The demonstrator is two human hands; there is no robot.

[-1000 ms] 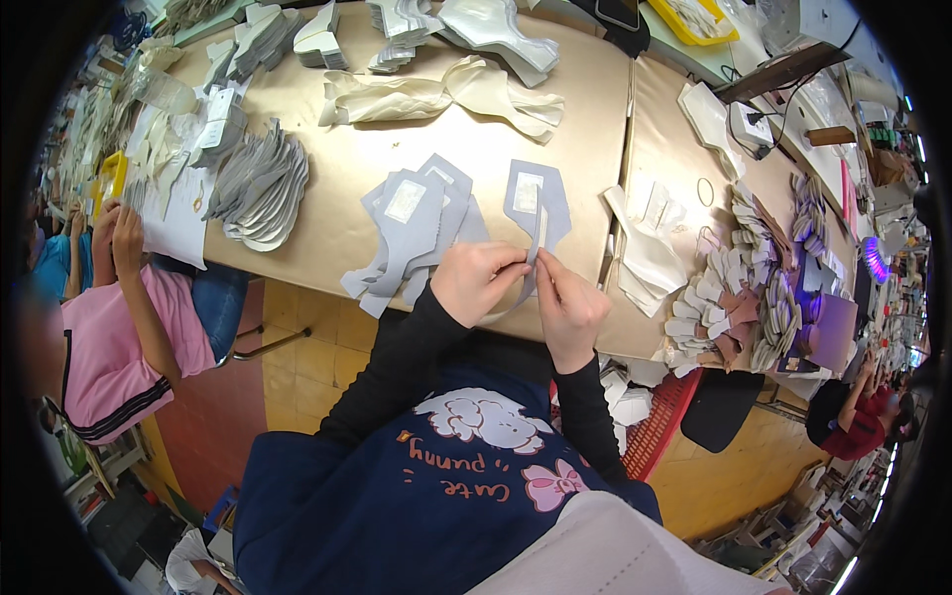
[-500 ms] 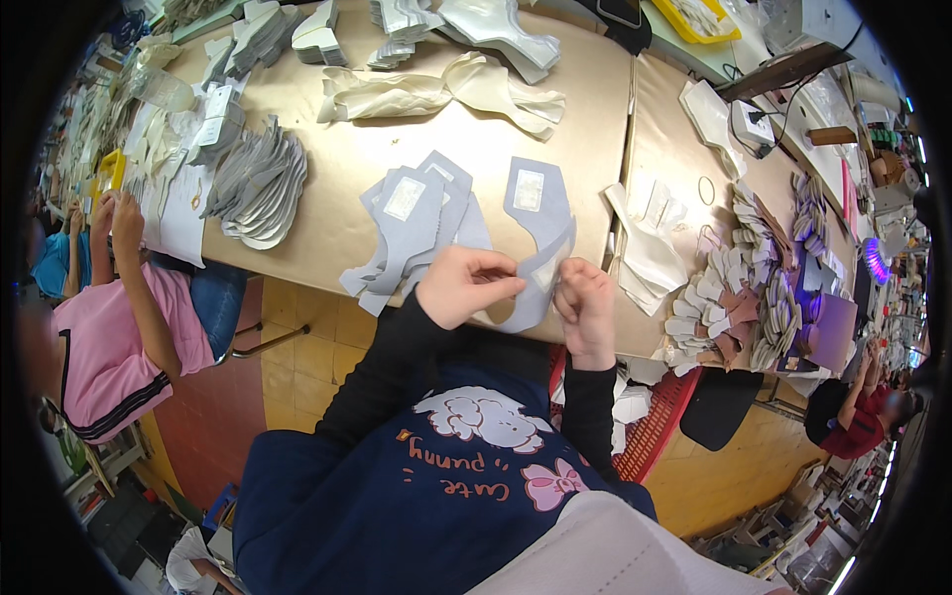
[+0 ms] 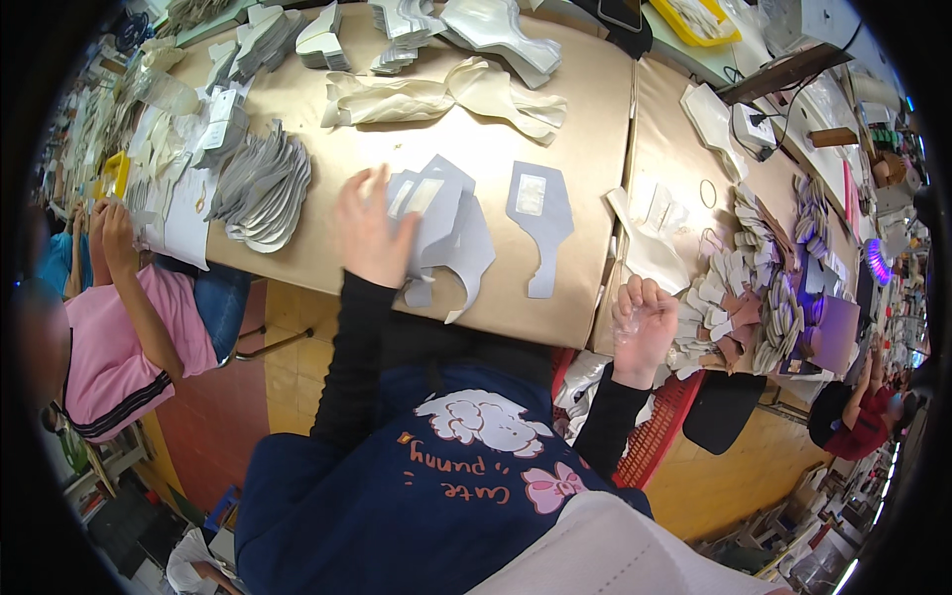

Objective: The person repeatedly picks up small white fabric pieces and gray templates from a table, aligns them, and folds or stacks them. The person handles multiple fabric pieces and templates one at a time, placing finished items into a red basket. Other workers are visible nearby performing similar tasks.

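Note:
My left hand point(image 3: 372, 233), blurred a little, has its fingers spread at the left edge of a loose pile of blue-grey cut pieces point(image 3: 461, 243). Pale rectangular patches show on some of these pieces. To the right, a single blue-grey piece point(image 3: 540, 218) lies flat, wide at the far end with a narrow tail toward me, and carries a whitish rectangle. My right hand point(image 3: 643, 332) is raised over the table's near edge with its fingers curled in. Something thin and glossy seems to show at its fingertips, too small to name.
Cream folded pieces point(image 3: 446, 97) lie beyond, with grey stacks point(image 3: 263, 188) on the left. Right of the table seam are white pieces point(image 3: 650, 243) and bundled parts point(image 3: 734, 307). A red basket point(image 3: 659, 426) stands below the edge. A person in pink point(image 3: 129, 347) sits at left.
Both hands have left the single piece, which now lies flat on the table. My left hand moved left to the pile and spread its fingers; my right moved right and toward me.

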